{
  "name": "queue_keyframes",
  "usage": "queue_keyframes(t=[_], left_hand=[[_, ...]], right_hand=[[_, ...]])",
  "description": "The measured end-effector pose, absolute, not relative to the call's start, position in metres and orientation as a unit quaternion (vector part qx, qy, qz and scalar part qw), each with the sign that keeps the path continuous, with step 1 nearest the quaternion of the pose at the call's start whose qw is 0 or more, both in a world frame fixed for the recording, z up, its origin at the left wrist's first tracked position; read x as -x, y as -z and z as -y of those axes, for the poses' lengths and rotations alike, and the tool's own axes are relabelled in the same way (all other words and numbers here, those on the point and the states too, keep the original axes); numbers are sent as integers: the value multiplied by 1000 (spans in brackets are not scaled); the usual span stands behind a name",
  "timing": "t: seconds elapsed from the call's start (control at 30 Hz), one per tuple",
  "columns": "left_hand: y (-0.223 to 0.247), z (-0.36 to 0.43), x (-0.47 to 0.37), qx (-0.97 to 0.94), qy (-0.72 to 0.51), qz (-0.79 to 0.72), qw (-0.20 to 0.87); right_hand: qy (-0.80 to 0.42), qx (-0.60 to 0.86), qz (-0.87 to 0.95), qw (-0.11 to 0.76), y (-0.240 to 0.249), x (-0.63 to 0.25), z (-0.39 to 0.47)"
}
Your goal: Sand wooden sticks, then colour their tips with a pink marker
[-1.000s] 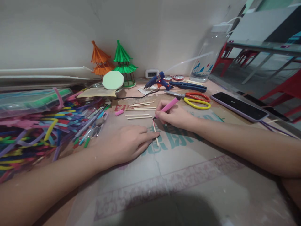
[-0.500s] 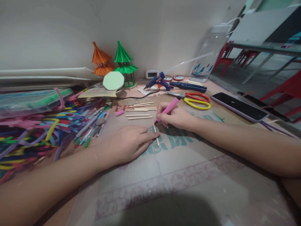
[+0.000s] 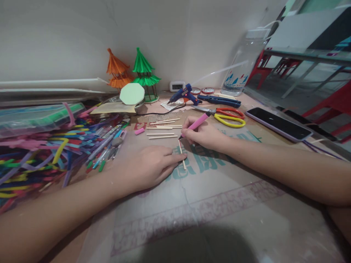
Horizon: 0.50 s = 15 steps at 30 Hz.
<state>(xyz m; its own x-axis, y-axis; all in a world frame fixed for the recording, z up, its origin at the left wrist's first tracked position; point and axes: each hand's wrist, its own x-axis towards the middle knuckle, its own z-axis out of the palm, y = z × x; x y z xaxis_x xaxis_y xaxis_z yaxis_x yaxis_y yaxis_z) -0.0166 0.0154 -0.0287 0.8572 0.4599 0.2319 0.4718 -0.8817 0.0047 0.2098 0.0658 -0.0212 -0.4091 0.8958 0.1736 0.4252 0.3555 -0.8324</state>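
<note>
My left hand (image 3: 153,164) lies flat on the plastic-covered surface, its outstretched index finger pressing a thin wooden stick (image 3: 184,165) down. The stick's far end is coloured red. Pinched in my right hand (image 3: 204,133) is a pink marker (image 3: 199,121), its dark tip at that red end. Several plain wooden sticks (image 3: 161,134) lie in loose rows just beyond my hands. Beside them is the marker's pink cap (image 3: 139,131).
Pipe cleaners (image 3: 35,160) and pens (image 3: 105,148) crowd the left side. Green (image 3: 144,69) and orange (image 3: 117,67) model pavilions stand behind. A glue gun (image 3: 183,94), scissors (image 3: 229,117), a box cutter (image 3: 219,100), a phone (image 3: 278,123) and a clear bottle (image 3: 237,69) sit at the back and right.
The marker's tip has shifted slightly up and left to the stick's far end, my right hand moving with it. My left hand stays in place on the stick.
</note>
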Motion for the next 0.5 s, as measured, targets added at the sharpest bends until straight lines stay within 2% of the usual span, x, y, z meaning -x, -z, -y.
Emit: queue_keyframes(t=[0.23, 0.5], left_hand=[[30, -15, 18, 963, 101, 247, 35], [29, -15, 16, 963, 120, 237, 49]], right_hand=[[-428, 393, 757, 299, 21, -214, -64], [-369, 436, 748, 337, 21, -210, -65]])
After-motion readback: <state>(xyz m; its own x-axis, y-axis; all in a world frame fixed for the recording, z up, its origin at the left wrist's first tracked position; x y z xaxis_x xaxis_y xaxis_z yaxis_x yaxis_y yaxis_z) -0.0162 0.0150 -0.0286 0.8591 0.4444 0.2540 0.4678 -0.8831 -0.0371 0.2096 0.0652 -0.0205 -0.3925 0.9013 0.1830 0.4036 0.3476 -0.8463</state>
